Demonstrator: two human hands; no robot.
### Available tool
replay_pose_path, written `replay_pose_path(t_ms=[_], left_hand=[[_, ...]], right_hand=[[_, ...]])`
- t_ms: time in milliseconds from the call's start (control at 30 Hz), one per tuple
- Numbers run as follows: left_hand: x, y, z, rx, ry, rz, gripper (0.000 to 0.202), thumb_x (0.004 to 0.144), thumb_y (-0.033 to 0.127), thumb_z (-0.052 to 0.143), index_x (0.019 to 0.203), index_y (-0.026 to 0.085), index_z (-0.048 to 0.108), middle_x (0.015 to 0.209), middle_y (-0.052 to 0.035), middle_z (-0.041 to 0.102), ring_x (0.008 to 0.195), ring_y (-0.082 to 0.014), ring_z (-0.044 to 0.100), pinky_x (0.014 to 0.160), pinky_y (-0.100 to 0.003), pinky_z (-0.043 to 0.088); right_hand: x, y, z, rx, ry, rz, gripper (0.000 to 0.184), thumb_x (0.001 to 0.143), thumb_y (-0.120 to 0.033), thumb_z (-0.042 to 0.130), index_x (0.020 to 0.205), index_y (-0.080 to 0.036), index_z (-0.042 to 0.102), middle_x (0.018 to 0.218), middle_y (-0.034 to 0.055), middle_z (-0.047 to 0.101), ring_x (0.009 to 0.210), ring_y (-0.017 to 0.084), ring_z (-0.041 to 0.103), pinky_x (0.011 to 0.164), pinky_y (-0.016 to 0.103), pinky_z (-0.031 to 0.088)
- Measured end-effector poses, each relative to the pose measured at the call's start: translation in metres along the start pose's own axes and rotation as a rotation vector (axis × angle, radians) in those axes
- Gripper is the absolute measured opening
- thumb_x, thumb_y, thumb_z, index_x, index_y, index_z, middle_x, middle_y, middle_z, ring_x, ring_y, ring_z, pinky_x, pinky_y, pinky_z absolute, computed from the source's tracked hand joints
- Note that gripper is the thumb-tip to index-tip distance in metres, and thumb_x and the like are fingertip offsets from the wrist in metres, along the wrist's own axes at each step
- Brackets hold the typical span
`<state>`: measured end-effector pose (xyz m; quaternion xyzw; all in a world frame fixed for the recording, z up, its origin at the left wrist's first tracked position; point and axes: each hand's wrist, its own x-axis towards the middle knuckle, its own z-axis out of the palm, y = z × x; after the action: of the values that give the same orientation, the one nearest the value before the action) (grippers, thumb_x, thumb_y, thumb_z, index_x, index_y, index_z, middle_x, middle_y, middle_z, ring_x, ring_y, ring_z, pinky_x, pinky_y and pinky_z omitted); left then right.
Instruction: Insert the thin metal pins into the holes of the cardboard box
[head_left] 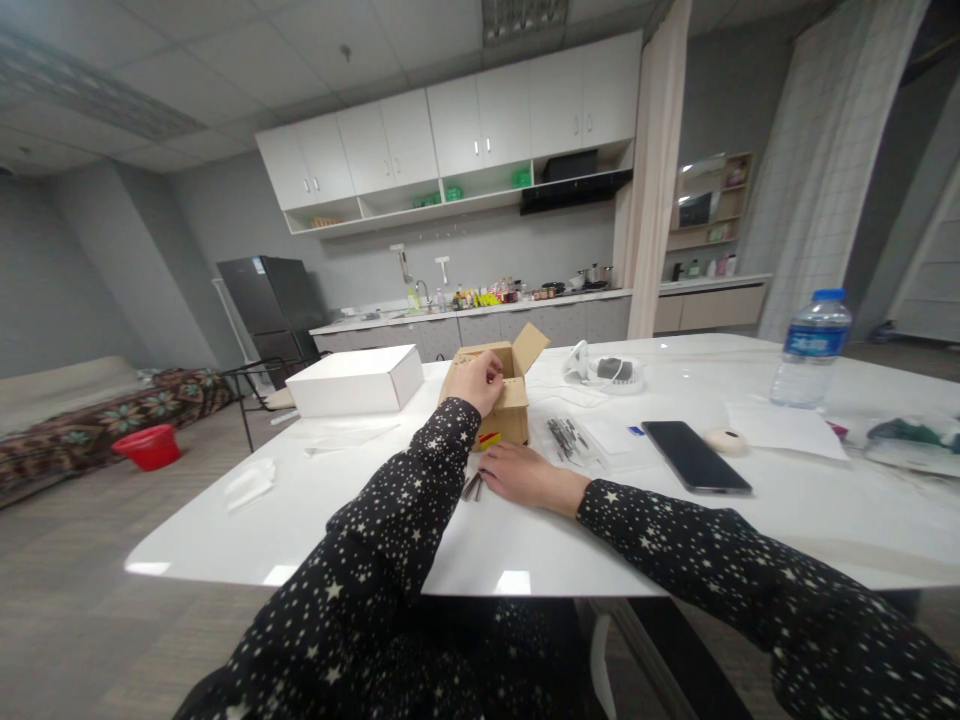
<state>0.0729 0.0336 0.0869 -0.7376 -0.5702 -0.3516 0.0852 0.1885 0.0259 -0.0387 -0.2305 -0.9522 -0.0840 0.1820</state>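
Note:
My left hand (475, 382) is over a small open cardboard box (516, 395), its flap standing up at the right. Its thumb and fingers are pinched together at the box's top edge; what they hold, if anything, is too small to make out. Low on the table in front of the box, my right hand (527, 476) lies palm down with its fingers stretched toward the left. Thin metal rods (471, 488) lie at those fingertips. A yellow and red label (489, 440) shows on the box's front, partly covered by my hands.
Left of the box stands a white box (356, 380). To the right lie a clear bag of dark slim pieces (568, 441), a black phone (694, 456), a white corded device (576, 362) and paper (787, 432). A water bottle (810, 350) stands farther right.

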Motion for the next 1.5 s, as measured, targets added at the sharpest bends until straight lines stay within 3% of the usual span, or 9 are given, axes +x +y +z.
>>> replay_pose_path(t_ms=[300,600,833,1000,1200,1300,1400,1500], left_hand=[[0.001,-0.010,-0.003,0.098,-0.031,0.081,0.019,0.079,0.023,0.053,0.084,0.020,0.071,0.089,-0.0037,0.072,0.084,-0.0185,0.064,0.085,-0.030,0.049],[-0.009,-0.012,-0.012,0.279,-0.118,0.148,0.034,0.083,0.018,0.046,0.106,0.026,0.070,0.109,-0.0066,0.066,0.105,-0.0226,0.058,0.093,-0.036,0.044],[-0.017,-0.013,-0.015,0.257,-0.134,0.194,0.032,0.087,0.022,0.044,0.108,0.029,0.067,0.111,-0.0065,0.064,0.109,-0.0222,0.055,0.095,-0.037,0.039],[-0.020,-0.025,-0.021,0.195,0.015,0.112,0.028,0.087,0.025,0.046,0.107,0.024,0.065,0.109,-0.0058,0.065,0.105,-0.0200,0.056,0.094,-0.035,0.040],[-0.040,-0.051,-0.026,0.013,0.432,0.020,0.019,0.081,0.017,0.048,0.091,0.019,0.065,0.090,-0.0049,0.061,0.087,-0.0162,0.059,0.087,-0.032,0.045],[-0.061,-0.063,-0.019,-0.021,0.552,-0.099,0.016,0.080,0.017,0.049,0.088,0.019,0.062,0.087,-0.0039,0.058,0.081,-0.0147,0.058,0.082,-0.030,0.047],[-0.080,-0.076,-0.007,-0.035,0.553,-0.184,0.016,0.079,0.017,0.048,0.089,0.019,0.060,0.084,-0.0033,0.057,0.079,-0.0147,0.057,0.078,-0.029,0.047],[-0.091,-0.087,0.002,-0.052,0.452,-0.223,0.014,0.076,0.018,0.048,0.087,0.019,0.057,0.080,-0.0026,0.058,0.073,-0.0142,0.056,0.074,-0.028,0.047]], right_hand=[[-0.002,-0.003,-0.008,-0.010,-0.020,0.018,0.025,0.095,-0.023,0.040,0.096,-0.014,0.063,0.096,0.0114,0.064,0.088,0.022,0.057,0.081,0.034,0.043],[-0.003,0.000,-0.008,0.009,-0.035,0.010,0.024,0.095,-0.024,0.040,0.094,-0.014,0.062,0.095,0.0116,0.063,0.089,0.022,0.057,0.083,0.035,0.043],[-0.003,0.002,-0.007,0.016,-0.031,0.021,0.025,0.095,-0.025,0.040,0.094,-0.015,0.063,0.096,0.0108,0.063,0.090,0.021,0.057,0.085,0.035,0.043],[-0.004,0.003,-0.011,-0.005,-0.026,0.014,0.025,0.095,-0.024,0.040,0.093,-0.014,0.063,0.095,0.0113,0.064,0.090,0.022,0.057,0.083,0.034,0.043],[-0.006,0.002,-0.017,0.012,-0.022,0.028,0.025,0.095,-0.024,0.042,0.092,-0.013,0.064,0.093,0.0113,0.063,0.089,0.021,0.057,0.083,0.033,0.042],[-0.005,0.001,-0.018,0.026,-0.034,0.029,0.023,0.095,-0.024,0.043,0.091,-0.014,0.063,0.093,0.0110,0.063,0.089,0.021,0.057,0.082,0.033,0.043],[-0.004,0.001,-0.020,0.035,-0.044,0.031,0.023,0.095,-0.024,0.042,0.092,-0.014,0.063,0.093,0.0107,0.062,0.089,0.021,0.056,0.081,0.033,0.043],[-0.003,0.001,-0.022,0.037,-0.044,0.035,0.022,0.094,-0.023,0.043,0.093,-0.014,0.063,0.095,0.0109,0.062,0.090,0.022,0.056,0.082,0.033,0.043]])
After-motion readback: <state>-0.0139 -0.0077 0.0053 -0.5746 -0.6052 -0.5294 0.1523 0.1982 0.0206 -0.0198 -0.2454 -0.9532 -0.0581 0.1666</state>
